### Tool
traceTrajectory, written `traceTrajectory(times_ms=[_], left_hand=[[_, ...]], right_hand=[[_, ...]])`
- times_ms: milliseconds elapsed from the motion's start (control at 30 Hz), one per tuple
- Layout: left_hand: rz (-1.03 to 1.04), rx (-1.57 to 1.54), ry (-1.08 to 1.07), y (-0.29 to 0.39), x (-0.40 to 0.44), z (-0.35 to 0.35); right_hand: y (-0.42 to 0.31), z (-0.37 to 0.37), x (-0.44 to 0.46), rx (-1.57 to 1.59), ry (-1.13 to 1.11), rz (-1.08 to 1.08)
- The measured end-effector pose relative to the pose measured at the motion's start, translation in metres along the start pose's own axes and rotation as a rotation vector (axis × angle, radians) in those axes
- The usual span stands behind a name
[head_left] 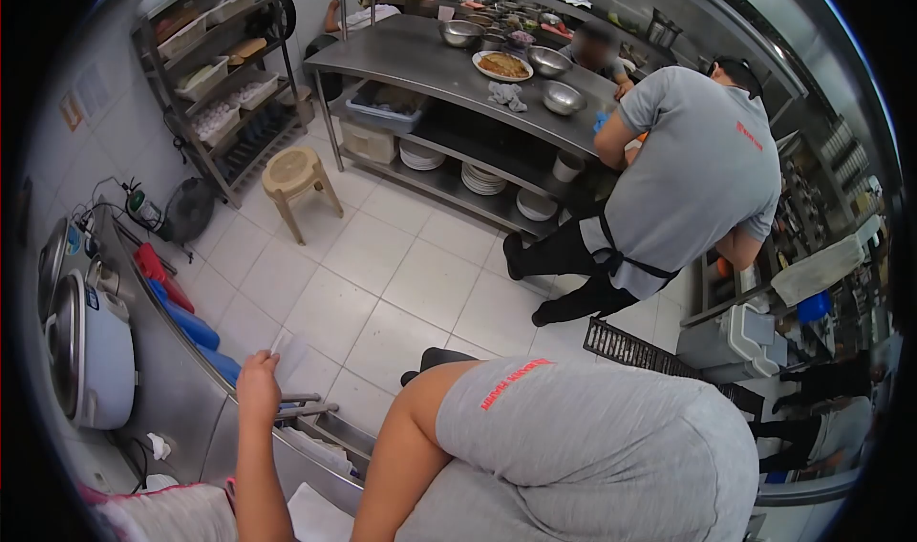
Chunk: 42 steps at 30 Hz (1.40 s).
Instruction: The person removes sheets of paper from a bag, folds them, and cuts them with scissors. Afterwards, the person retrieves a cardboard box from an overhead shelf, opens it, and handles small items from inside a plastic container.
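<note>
My left hand is raised at the left of centre, its fingers closed in a pinch. From it sticks out a thin, pale see-through sheet, which looks like plastic. Below the hand, an open metal drawer in the steel counter holds papers or packets. A bare arm with a grey sleeve, apparently my right, bends down and leaves the lower edge. My right hand is out of the frame.
A rice cooker stands on the counter at left. Beyond are a plastic stool and a loaded shelf rack. A co-worker leans over the steel table, where bowls and a plate of food stand. A floor grate lies behind them.
</note>
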State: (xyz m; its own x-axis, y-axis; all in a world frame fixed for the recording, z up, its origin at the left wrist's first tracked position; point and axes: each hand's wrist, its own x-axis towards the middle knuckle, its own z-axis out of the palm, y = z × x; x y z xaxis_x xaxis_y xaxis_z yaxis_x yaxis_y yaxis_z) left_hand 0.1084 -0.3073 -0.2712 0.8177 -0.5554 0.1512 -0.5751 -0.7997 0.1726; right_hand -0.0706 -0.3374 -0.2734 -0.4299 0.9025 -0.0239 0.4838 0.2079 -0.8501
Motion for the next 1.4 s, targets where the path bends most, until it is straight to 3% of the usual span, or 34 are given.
traceTrajectory(times_ms=[100,133,167,200,233,267,333,367,400,433,500,567,633,667,733,867,933,1000,1100,1167,1200,1233,1267,1300,1367,1400], left_hand=[[-0.13,-0.064,0.125,-0.001,-0.032,0.03],[-0.176,-0.1,0.19,0.004,-0.048,0.042],[-0.267,-0.158,0.101,0.015,-0.061,0.044],[-0.354,-0.215,0.008,0.02,-0.077,0.046],[-0.313,-0.195,0.071,0.009,-0.103,0.075],[-0.274,-0.175,0.13,-0.002,-0.13,0.103],[-0.418,-0.246,0.048,0.001,-0.162,0.119],[-0.49,-0.279,-0.001,0.003,-0.174,0.125],[-0.511,-0.263,0.06,0.001,-0.181,0.132],[-0.537,-0.249,0.122,-0.003,-0.186,0.141],[-0.592,-0.279,0.193,0.013,-0.191,0.151],[-0.617,-0.327,0.214,0.024,-0.169,0.131],[-0.577,-0.403,0.207,0.038,-0.152,0.125],[-0.557,-0.439,0.209,0.044,-0.145,0.123],[-0.52,-0.489,0.21,0.049,-0.138,0.127],[-0.523,-0.535,0.254,0.066,-0.143,0.118],[-0.582,-0.575,0.267,0.074,-0.151,0.113],[-0.581,-0.54,0.258,0.072,-0.159,0.119],[-0.564,-0.611,0.381,0.088,-0.147,0.102],[-0.658,-0.96,0.513,0.104,-0.133,0.097],[-0.73,-1.209,0.601,0.114,-0.125,0.093],[-0.792,-1.459,0.691,0.125,-0.117,0.087],[-0.854,-1.559,0.678,0.136,-0.111,0.071],[-0.856,-1.591,0.654,0.141,-0.112,0.068],[-0.855,-1.654,0.599,0.146,-0.113,0.064],[-0.886,-1.722,0.573,0.152,-0.113,0.053]], right_hand=[[0.016,-0.002,-0.034,-0.093,0.201,-0.097],[0.021,-0.018,-0.072,-0.091,0.332,-0.003],[0.009,-0.054,-0.146,0.198,0.467,0.357],[-0.003,-0.08,-0.208,0.227,0.815,0.491],[-0.031,-0.096,-0.271,0.079,1.306,0.472],[-0.084,-0.098,-0.331,-0.194,1.772,0.353],[-0.224,-0.065,-0.414,-1.06,2.272,-0.06],[-0.292,-0.032,-0.432,-1.58,2.357,-0.236],[-0.351,0.005,-0.426,-2.106,2.293,-0.32],[-0.404,0.042,-0.407,-2.631,2.06,-0.416],[-0.465,0.082,-0.354,-3.056,1.623,-0.512],[-0.486,0.082,-0.325,-3.023,1.426,-0.614],[-0.509,0.105,-0.317,-2.967,1.446,-0.631],[-0.513,0.115,-0.309,-3.023,1.41,-0.851],[-0.513,0.111,-0.301,-2.998,1.266,-0.993],[-0.498,0.073,-0.296,-2.941,1.164,-1.026],[-0.487,0.059,-0.302,-2.847,1.299,-0.93],[-0.466,0.041,-0.322,-2.698,1.594,-0.595],[-0.358,0.004,-0.368,-1.691,2.243,-0.507],[-0.254,-0.035,-0.344,-0.904,2.314,-0.004],[-0.201,-0.055,-0.331,-0.592,2.252,0.304],[-0.13,-0.051,-0.312,-0.298,2.236,0.136],[-0.091,-0.034,-0.288,-0.05,2.073,0.366],[-0.052,-0.014,-0.264,-0.164,1.878,0.543],[-0.049,0.008,-0.233,0.157,1.401,0.663],[-0.046,0.017,-0.221,0.057,1.357,0.597]])
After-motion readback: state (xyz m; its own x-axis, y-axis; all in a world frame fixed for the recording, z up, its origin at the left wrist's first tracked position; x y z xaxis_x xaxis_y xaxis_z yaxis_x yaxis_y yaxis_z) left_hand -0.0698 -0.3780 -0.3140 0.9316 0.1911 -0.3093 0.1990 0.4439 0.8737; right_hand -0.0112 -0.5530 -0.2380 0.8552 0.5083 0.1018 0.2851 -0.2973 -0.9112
